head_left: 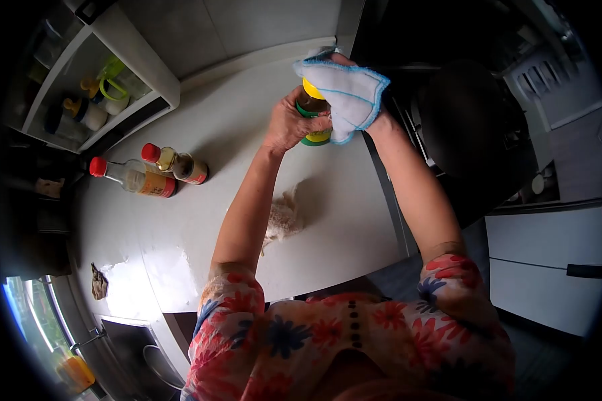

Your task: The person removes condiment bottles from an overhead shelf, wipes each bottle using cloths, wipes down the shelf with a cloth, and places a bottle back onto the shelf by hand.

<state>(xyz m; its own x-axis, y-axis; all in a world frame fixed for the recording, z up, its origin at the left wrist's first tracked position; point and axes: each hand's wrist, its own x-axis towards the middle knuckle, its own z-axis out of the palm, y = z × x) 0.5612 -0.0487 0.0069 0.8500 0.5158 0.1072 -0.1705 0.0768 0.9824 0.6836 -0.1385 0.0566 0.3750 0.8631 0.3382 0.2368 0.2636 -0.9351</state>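
My left hand [291, 125] is wrapped round a bottle [316, 138] with a yellow cap and a green and yellow label, over the far part of the counter. A white cloth [354, 90] with blue stitched edges drapes over my right hand [342, 60] and against the bottle's upper side. Most of the right hand's fingers are hidden under the cloth, which it grips at the top. The cloth covers part of the yellow cap.
Two red-capped sauce bottles, one larger [140, 178] and one smaller [184, 167], stand at the left on the white counter [234, 150]. A crumpled pale cloth [283, 217] lies near my left forearm. A dark wok [461, 120] sits on the stove at right; a cabinet [160, 73] holds several bottles.
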